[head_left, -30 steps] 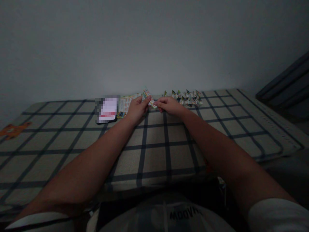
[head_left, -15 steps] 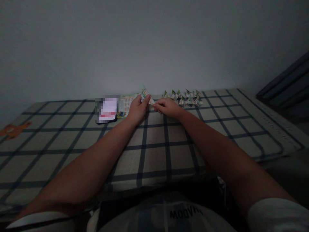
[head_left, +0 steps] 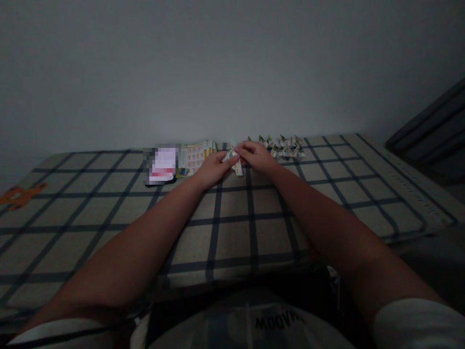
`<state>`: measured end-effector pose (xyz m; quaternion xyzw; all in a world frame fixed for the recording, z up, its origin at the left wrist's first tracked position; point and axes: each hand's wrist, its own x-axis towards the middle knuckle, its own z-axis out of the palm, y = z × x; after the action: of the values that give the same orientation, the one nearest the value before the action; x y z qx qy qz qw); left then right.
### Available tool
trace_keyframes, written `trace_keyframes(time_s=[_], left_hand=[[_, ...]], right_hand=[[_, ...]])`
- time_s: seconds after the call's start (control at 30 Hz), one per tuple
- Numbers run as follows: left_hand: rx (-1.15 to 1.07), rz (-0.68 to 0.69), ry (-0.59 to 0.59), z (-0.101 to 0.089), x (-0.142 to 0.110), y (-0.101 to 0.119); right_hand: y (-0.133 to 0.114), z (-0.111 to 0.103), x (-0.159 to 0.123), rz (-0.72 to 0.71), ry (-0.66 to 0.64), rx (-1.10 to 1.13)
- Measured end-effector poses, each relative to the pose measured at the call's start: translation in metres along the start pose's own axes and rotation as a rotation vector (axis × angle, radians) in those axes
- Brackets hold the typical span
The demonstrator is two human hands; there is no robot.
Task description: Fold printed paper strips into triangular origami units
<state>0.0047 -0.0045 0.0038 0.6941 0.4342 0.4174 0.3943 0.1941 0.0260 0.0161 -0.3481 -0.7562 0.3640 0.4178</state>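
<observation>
Between my two hands is a small folded piece of printed paper [head_left: 238, 167], white with green and yellow marks, one narrow end hanging down towards me. My left hand [head_left: 214, 170] pinches it from the left with the thumb on top. The fingertips of my right hand [head_left: 255, 156] close on its upper right part. Just left of my left hand lie flat printed sheets [head_left: 194, 156] with rows of small orange boxes. Beyond my right hand stand several folded paper pieces [head_left: 286, 147] with pointed tips, in rows.
A phone-like device [head_left: 162, 166] with a blurred bright screen lies left of the sheets. The checked tablecloth [head_left: 232, 232] covers the table, which meets a plain wall [head_left: 232, 68]. An orange figure [head_left: 22, 195] shows at the left edge.
My left hand has moved right, towards my right hand. The paper strip has turned, so its free end now points down towards me, and my right fingers grip higher on it.
</observation>
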Motion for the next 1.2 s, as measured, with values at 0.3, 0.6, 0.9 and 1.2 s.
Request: trace_keyframes(time_s=[0.3, 0.6, 0.9, 1.2], left_hand=[[-0.229, -0.169, 0.050, 0.0029, 0.0034, -0.0017], [-0.159, -0.141, -0.052, 0.0046, 0.0004, 0.0036], [-0.166, -0.183, -0.053, 0.0055, 0.0010, 0.0053], [-0.158, -0.183, -0.146, 0.0026, 0.0012, -0.0018]], right_hand=[[-0.0020, 0.0036, 0.0008, -0.010, -0.006, -0.083], [0.0034, 0.0056, 0.0027, 0.087, -0.013, 0.088], [0.0040, 0.0055, 0.0053, 0.048, 0.013, 0.102], [0.0060, 0.0014, 0.0032, 0.031, 0.061, 0.024]])
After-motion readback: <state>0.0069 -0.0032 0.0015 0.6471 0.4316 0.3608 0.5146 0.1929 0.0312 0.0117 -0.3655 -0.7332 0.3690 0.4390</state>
